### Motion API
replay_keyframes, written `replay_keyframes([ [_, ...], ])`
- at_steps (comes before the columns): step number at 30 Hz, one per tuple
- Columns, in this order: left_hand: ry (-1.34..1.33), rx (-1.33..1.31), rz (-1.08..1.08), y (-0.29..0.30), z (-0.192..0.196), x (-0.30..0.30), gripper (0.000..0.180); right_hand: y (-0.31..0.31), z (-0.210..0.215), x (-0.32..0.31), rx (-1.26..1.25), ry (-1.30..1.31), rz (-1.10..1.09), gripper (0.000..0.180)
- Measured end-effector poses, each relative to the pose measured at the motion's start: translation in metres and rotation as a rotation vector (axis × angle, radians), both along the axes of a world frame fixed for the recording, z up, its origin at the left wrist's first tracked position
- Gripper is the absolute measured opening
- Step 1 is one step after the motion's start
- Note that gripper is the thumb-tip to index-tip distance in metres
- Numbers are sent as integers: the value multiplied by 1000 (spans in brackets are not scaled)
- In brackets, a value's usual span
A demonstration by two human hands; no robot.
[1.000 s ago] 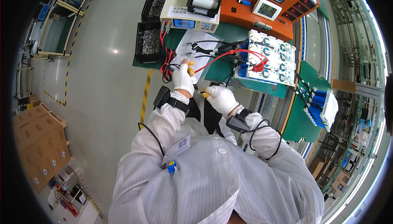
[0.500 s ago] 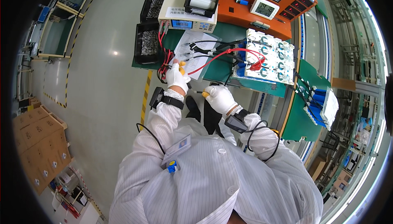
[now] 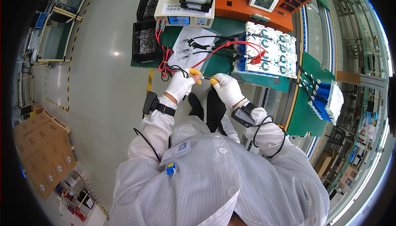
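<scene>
My left hand point(image 3: 180, 86) and right hand point(image 3: 227, 89), both in white gloves with yellow fingertips, sit just below the middle of the frame, at the near edge of the green bench point(image 3: 222, 28). Between them runs a thin probe point(image 3: 205, 77), its long axis lying almost level, left to right across the picture. My left grip is clenched on one end, where the black and red leads point(image 3: 166, 67) loop down and back up to the beige tester point(image 3: 185, 17) at the top centre. My right grip pinches the other end; what exactly it pinches is too small to tell. The two grips are near each other, with only the short bare stretch of the probe between them, so neither hand is clearly nearer: both have it.

Up and to the right of my right hand lies the white cell block point(image 3: 270, 52), with red clips point(image 3: 255, 59) on its near side and a red lead arcing over to it. From my grips it lies up and right, so my right hand is the closer one. A sheet of paper point(image 3: 194, 44) lies directly above my hands.
</scene>
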State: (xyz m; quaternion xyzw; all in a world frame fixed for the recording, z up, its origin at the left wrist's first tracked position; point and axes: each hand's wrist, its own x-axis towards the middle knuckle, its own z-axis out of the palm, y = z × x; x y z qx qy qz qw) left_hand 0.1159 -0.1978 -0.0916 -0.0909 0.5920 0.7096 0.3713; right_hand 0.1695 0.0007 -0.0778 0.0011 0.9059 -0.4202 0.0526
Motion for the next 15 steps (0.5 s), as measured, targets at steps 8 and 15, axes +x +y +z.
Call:
replay_keyframes([
  [8, 48, -72, -37, 0, 1, -4, 18, 4, 1, -2, 2, 10, -45, 12],
  [15, -6, -17, 30, 3, -1, -1, 20, 9, -3, -7, 107, 56, 67, 9],
])
